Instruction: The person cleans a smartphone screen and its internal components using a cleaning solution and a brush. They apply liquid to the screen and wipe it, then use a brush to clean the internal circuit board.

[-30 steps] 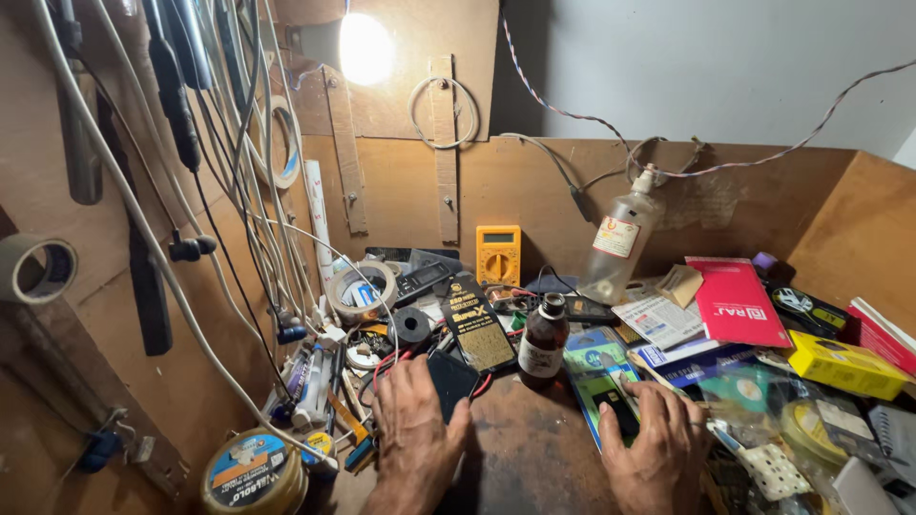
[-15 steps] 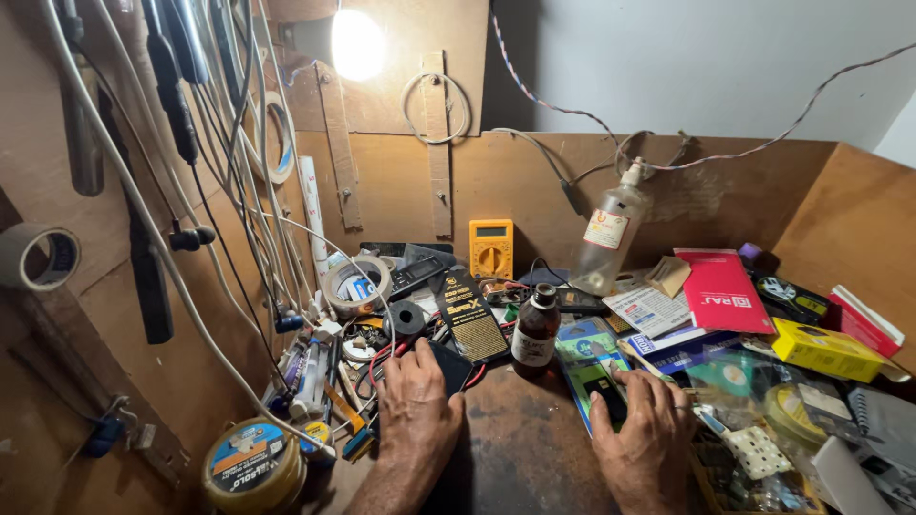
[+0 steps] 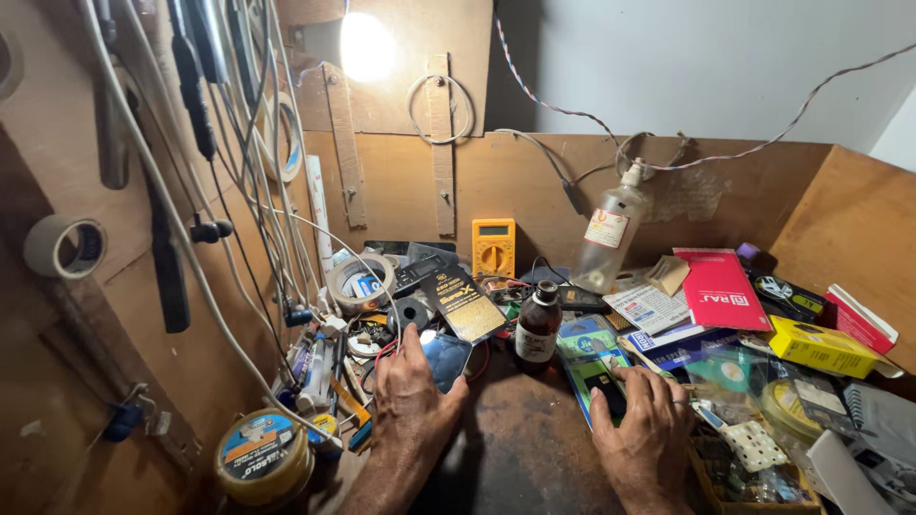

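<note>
**Two hands settle on phone parts amid a crowded repair bench**

At the near edge of the worn tabletop [image 3: 534,448], the left hand [image 3: 412,396] lies over a dark smartphone [image 3: 447,355], thumb along its right edge and fingers curled round the left side; it looks like a loose hold rather than a firm clamp, though the palm hides most of the contact. The phone lies flat, its glossy face catching the lamp [image 3: 367,46] above at twelve o'clock.

At about three o'clock from the phone, the right hand [image 3: 647,429] rests palm-down with fingers spread nearly flat, the tips pressing a small black part [image 3: 611,393] on a green packet [image 3: 593,367]. Nothing is pinched or lifted.

A brown glass bottle [image 3: 537,327] stands upright between the two hands, just beyond them; a yellow multimeter [image 3: 493,247] leans against the back board at twelve o'clock.

My guess is that this is the sorting stage: phone steadied, part being located. Picking that thin part up would call for a fingertip pinch at its edge, clear of the bottle.
</note>
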